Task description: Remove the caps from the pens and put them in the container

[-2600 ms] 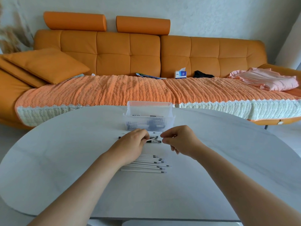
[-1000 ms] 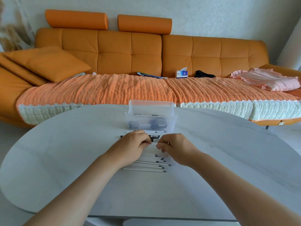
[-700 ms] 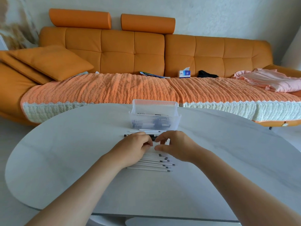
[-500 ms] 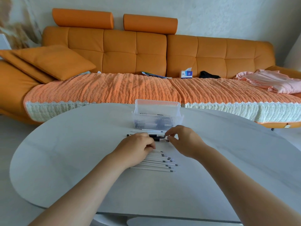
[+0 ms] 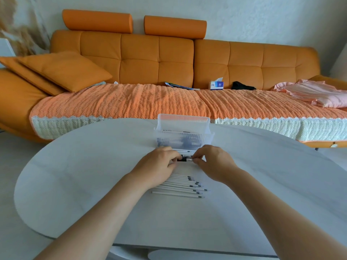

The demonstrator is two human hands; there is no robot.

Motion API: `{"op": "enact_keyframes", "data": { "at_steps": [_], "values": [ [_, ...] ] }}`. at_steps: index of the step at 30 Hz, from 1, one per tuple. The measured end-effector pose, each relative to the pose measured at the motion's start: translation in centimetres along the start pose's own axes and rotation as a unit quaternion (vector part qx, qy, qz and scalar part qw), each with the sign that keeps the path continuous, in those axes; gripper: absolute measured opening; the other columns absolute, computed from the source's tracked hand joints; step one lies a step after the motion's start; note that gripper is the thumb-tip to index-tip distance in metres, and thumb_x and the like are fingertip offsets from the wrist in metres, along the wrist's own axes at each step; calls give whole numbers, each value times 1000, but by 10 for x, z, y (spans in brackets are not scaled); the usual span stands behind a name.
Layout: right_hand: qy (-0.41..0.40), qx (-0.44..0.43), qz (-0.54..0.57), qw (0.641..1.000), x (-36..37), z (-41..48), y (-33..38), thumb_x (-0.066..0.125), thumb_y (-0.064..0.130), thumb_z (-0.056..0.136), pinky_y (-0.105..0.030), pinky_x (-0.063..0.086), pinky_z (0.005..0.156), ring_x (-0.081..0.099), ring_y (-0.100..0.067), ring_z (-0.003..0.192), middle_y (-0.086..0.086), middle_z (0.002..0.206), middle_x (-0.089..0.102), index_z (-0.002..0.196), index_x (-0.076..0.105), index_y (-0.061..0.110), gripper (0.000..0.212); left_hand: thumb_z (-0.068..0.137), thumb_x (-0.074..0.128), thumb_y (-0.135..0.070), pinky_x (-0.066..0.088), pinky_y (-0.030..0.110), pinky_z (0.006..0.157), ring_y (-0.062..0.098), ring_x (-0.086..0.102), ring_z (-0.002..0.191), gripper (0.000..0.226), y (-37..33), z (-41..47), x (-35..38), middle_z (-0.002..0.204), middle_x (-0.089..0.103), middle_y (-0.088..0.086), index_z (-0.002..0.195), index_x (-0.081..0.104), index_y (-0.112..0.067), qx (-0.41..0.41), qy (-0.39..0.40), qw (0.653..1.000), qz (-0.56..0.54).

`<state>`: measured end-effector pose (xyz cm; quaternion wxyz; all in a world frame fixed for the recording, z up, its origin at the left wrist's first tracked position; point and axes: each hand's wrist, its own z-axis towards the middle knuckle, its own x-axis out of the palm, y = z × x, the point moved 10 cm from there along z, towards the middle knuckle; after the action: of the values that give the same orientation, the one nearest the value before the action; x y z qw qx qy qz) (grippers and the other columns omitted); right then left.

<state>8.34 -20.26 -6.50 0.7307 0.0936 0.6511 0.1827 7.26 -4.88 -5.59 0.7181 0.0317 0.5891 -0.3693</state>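
Note:
A clear ribbed plastic container (image 5: 183,136) stands on the white oval table (image 5: 93,166) and holds dark caps. Just in front of it my left hand (image 5: 159,164) and my right hand (image 5: 214,162) meet over one pen (image 5: 185,158). The left fingers grip its body while the right fingertips pinch its dark cap end. One more white pen (image 5: 185,151) lies against the container's front wall. Closer to me lies a row of several uncapped white pens (image 5: 184,186), tips pointing right.
An orange sofa (image 5: 169,59) with a woven orange throw runs behind the table. On it sit a tissue box (image 5: 216,85), a magazine (image 5: 180,86), a black item (image 5: 242,85) and pink clothes (image 5: 315,92). Cushions (image 5: 56,72) lean at its left end.
My right hand reached up to the pens by the container, then drew back toward my left hand. Both hands now hold one pen between them. The view shifted slightly.

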Motion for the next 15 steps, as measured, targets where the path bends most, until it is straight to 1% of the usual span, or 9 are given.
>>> {"op": "enact_keyframes", "data": {
  "at_steps": [3,6,8,10,11,13,15],
  "values": [
    [-14,-9,28,999,-6,0,0,58,36,96,-29,50,78,57,-8,91,18,102,63,98,70,35,13,93,61,-18,40,28,97,12,45,113,31,-3,3,-11,114,55,-7,124,61,-20,24,-50,998,15],
    [-22,-24,71,997,-10,-3,3,59,36,95,-25,46,72,56,-1,80,19,99,63,95,69,37,9,91,63,-23,39,32,98,16,48,114,37,-7,4,-13,119,58,-6,128,60,-21,42,-56,995,74],
    [-25,-34,91,995,-12,-5,5,59,34,95,-22,45,71,56,1,78,19,99,64,95,69,36,9,92,60,-26,43,34,92,17,54,109,29,-6,4,-11,115,62,-7,121,62,-24,24,-45,996,72],
    [-29,-43,90,995,-15,-8,5,59,33,95,-19,43,67,56,2,76,18,98,64,96,68,35,10,94,57,-26,47,34,81,17,58,100,16,-2,3,-8,107,63,-8,109,62,-26,-11,-24,999,33],
    [-27,-48,83,995,-16,-10,6,58,32,95,-18,42,66,55,3,75,18,98,64,97,68,34,10,95,56,-26,48,34,79,17,59,98,12,-2,3,-6,105,63,-8,106,62,-26,-21,-14,999,22],
    [-18,-66,57,996,-17,-14,8,56,30,94,-19,42,68,53,5,71,18,100,64,101,67,33,13,96,57,-27,48,34,79,15,58,98,10,-4,3,-2,106,63,-7,105,59,-25,-25,3,1000,14],
    [-7,-86,19,996,-15,-19,12,54,29,94,-21,44,73,52,2,72,18,105,64,109,66,33,19,95,57,-30,49,34,81,14,58,99,9,-7,3,1,107,63,-7,103,56,-26,-24,13,1000,8]
  ]
}}
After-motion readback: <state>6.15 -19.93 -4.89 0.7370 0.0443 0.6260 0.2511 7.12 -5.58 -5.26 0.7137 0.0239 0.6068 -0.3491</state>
